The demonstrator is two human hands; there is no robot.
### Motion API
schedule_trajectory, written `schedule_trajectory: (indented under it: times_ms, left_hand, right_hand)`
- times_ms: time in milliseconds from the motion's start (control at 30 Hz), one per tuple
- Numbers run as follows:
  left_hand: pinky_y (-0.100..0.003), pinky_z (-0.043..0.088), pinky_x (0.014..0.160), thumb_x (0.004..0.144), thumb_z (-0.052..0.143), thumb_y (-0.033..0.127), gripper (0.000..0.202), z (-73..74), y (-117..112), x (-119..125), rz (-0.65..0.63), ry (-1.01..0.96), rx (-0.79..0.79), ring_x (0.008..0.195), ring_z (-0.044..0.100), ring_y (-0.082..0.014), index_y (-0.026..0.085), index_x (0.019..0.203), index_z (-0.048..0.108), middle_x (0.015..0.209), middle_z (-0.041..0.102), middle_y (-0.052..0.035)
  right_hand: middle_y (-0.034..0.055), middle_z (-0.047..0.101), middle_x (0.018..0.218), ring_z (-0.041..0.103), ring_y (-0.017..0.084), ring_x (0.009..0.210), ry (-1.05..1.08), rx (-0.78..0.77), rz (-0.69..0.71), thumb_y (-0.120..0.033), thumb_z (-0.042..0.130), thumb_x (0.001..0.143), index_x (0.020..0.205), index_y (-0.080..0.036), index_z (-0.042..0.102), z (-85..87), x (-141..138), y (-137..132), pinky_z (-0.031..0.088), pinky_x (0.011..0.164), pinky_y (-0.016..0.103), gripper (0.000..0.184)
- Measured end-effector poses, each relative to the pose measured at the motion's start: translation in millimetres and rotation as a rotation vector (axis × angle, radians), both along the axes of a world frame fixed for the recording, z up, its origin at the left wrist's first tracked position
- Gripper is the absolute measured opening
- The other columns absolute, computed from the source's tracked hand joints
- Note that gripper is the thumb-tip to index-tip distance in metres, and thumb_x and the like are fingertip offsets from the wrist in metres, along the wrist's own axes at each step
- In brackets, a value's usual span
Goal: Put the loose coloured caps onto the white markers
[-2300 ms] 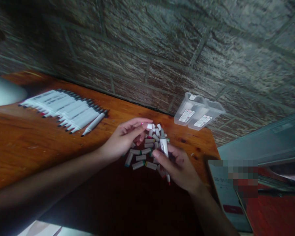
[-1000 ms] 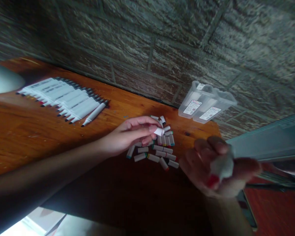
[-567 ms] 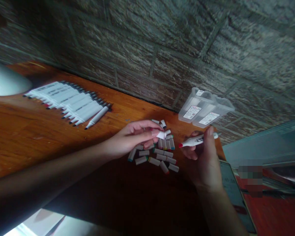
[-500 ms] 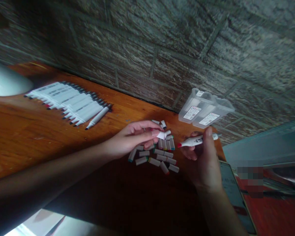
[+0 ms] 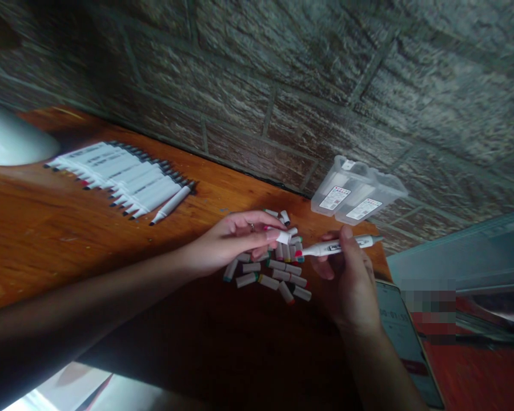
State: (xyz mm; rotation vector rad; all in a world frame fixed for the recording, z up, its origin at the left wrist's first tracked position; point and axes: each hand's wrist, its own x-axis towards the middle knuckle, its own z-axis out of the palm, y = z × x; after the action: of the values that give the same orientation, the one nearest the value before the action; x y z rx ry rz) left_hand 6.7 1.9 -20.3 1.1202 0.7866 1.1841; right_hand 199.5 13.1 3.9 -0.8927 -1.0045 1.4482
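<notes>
On desk (image 5: 68, 240) by wall: left hand (image 5: 229, 242) pinches white cap (image 5: 281, 234), right hand (image 5: 346, 279) grips marker (image 5: 338, 246), red tip near cap, not capped. Cap pile (image 5: 274, 268) waits underneath; marker row (image 5: 120, 185) lies uncapped, far left.

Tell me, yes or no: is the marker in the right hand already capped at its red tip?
No: the marker in the right hand shows a bare red tip, while the left hand holds a white cap beside it.
</notes>
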Motion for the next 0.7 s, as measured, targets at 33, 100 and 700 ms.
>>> schedule_trajectory:
  times_ms: [33, 100, 700]
  left_hand:
    - [-0.019, 0.038, 0.051, 0.082, 0.072, 0.031, 0.022, -0.3, 0.1, -0.1, 0.0, -0.004, 0.001, 0.055, 0.049, -0.0069, 0.016, 0.099, 0.072, 0.072, 0.063, -0.0005]
    - [-0.02, 0.037, 0.051, 0.083, 0.072, 0.031, 0.023, -1.3, 0.4, -0.3, 0.0, 0.004, 0.004, 0.055, 0.049, -0.0071, 0.015, 0.099, 0.071, 0.072, 0.063, -0.0007]
    - [-0.016, 0.04, 0.05, 0.083, 0.073, 0.027, 0.023, -2.9, -2.5, 1.5, 0.108, 0.137, 0.153, 0.058, 0.056, -0.0062, 0.015, 0.104, 0.071, 0.076, 0.069, -0.0001]
  right_hand:
    - [-0.0054, 0.048, 0.054, 0.034, 0.005, 0.045, 0.003, -0.001, -0.008, -0.051, 0.074, 0.079, 0.072, -0.019, 0.069, 0.5, 0.1, 0.3, 0.024, 0.043, 0.019, 0.033]
    - [-0.0052, 0.049, 0.054, 0.033, 0.005, 0.045, 0.001, 0.0, -0.02, -0.051, 0.073, 0.08, 0.072, -0.019, 0.069, 1.2, 0.3, 0.7, 0.024, 0.042, 0.02, 0.033]
    - [-0.0066, 0.052, 0.054, 0.043, 0.008, 0.048, -0.408, 0.271, -0.067, -0.043, 0.069, 0.088, 0.095, -0.021, 0.073, -11.6, 4.2, -2.0, 0.037, 0.051, 0.024, 0.023]
